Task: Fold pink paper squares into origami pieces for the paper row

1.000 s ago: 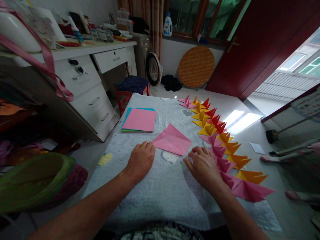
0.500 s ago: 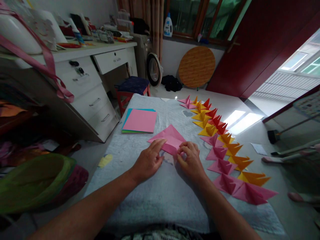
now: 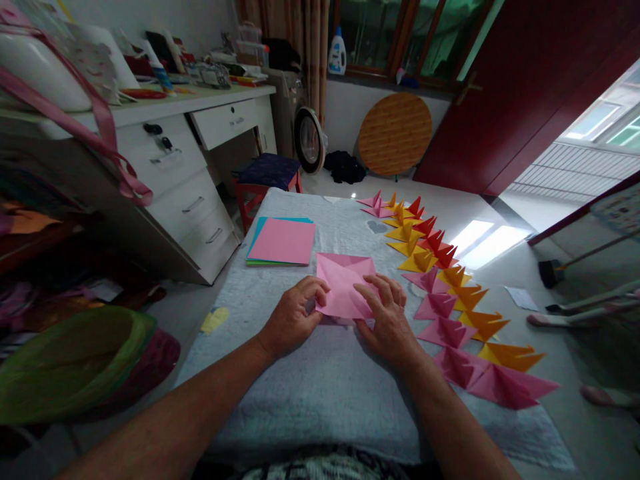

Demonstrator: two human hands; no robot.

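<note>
A pink sheet of origami paper (image 3: pixel 345 280) with crease lines lies between my hands on the cloth-covered table, partly unfolded into a squarish shape. My left hand (image 3: pixel 295 310) pinches its left edge between thumb and fingers. On the right side, my right hand (image 3: pixel 383 310) has its fingers over the paper and its thumb at the near edge, gripping it. Beyond my left hand sits a stack of square paper (image 3: pixel 283 241), pink on top with blue and green edges showing. Folded paper cranes (image 3: pixel 445 331) in pink, yellow, orange and red stand in rows to the right.
The table bears a pale blue cloth (image 3: pixel 280 393). A stool (image 3: pixel 267 172) stands past its far left corner. Left of the table are a green basket (image 3: pixel 75 363) and a white desk with drawers (image 3: pixel 185 200). An open washing machine (image 3: pixel 307 140) is farther back.
The pink paper has gone from a diamond-like shape with a folded near part to a squarish, more opened shape. My hands have shifted to its left and right sides.
</note>
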